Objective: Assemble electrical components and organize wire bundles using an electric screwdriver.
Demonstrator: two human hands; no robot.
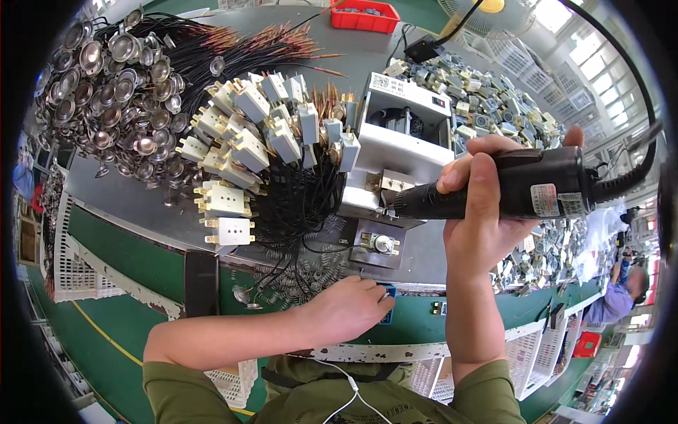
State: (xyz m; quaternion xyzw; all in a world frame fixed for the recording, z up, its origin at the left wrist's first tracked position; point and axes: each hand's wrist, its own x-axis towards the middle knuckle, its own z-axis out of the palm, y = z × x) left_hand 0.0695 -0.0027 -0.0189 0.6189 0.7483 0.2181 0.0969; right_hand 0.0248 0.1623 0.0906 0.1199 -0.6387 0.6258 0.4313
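My right hand (480, 205) grips a black electric screwdriver (526, 180), fingers wrapped round its body. The screwdriver lies nearly level, its tip at the small metal block on the front of a grey screw-feeding machine (406, 152). My left hand (346, 307) is closed at the bench's near edge, fingertips curled at a small blue box (387, 305); what they hold, if anything, is hidden. Between my hands, a switch-like part with a round silvery top and brass tabs (381, 244) sits in a metal fixture (378, 261). A black wire runs to it from the left.
Left of the machine are piled grey-white blocks with brass tabs (251, 148), black wires (296, 205) and loose springs (304, 275). Metal discs (120, 99) heap at far left. More grey parts (494, 99) lie right of the machine. A red bin (364, 18) stands behind.
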